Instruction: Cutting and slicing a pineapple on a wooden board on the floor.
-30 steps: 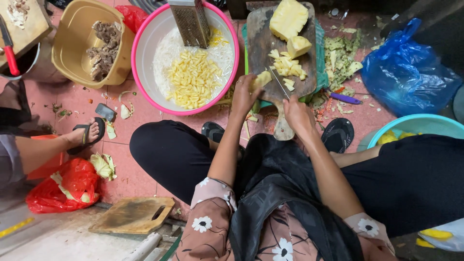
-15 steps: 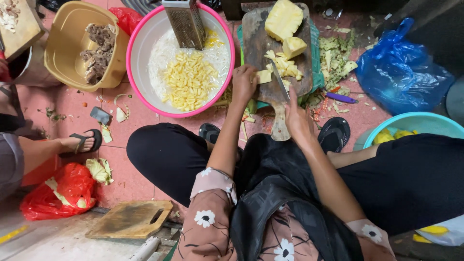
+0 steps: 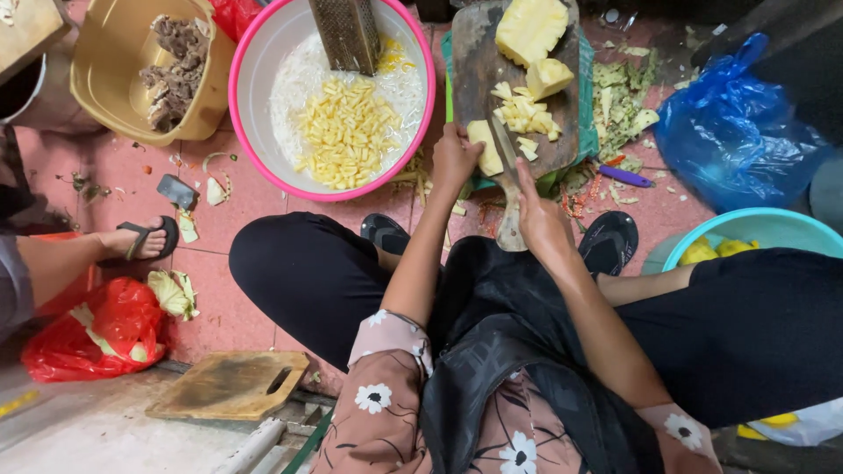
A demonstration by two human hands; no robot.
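On a dark wooden cutting board (image 3: 481, 53) lie large pale yellow chunks (image 3: 529, 26) and a heap of small cut pieces (image 3: 525, 114). My left hand (image 3: 455, 158) presses a yellow slab (image 3: 484, 147) down at the board's near edge. My right hand (image 3: 543, 219) grips the wooden handle of a knife (image 3: 506, 167), whose blade lies across the board right beside the slab. Left of the board stands a pink-rimmed white basin (image 3: 255, 114) with yellow strips (image 3: 344, 132) over white shreds and a metal grater (image 3: 347, 33) leaning in it.
A tan tub (image 3: 105, 96) holds brown scraps at far left. Another person's sandalled foot (image 3: 140, 239) rests on the red tiles. A red bag (image 3: 97, 329), a spare wooden board (image 3: 228, 384), a blue bag (image 3: 738, 132), green peelings (image 3: 619, 101) and a teal basin (image 3: 755, 230) surround me.
The view has shifted slightly. My left hand has slid along the board's near edge with the yellow slab, and the knife stays beside it over the board.
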